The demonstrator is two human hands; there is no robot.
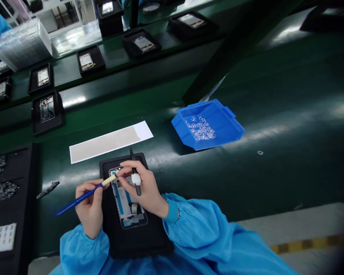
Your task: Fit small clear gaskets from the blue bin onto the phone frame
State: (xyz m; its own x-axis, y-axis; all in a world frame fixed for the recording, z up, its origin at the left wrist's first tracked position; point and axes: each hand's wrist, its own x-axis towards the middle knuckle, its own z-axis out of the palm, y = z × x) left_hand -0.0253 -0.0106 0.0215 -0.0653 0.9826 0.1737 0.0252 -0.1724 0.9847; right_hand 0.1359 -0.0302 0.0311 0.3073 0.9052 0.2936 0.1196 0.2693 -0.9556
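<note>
A phone frame (pixel 128 206) lies in a black tray (pixel 137 236) on the green bench in front of me. My left hand (pixel 89 206) is closed round a blue stick with a pale tip (pixel 83 195); the tip touches the top of the phone frame. My right hand (pixel 141 187) is closed on black tweezers with a white band (pixel 135 175), its fingertips pinched at the same top edge of the frame. Both sleeves are blue.
A blue bin (pixel 208 124) of several small clear parts stands to the right. A beige and white strip (pixel 110 141) lies behind the tray. Black trays with phones (pixel 47 110) sit along the conveyor at the back. Parts trays (pixel 2 191) are at the left.
</note>
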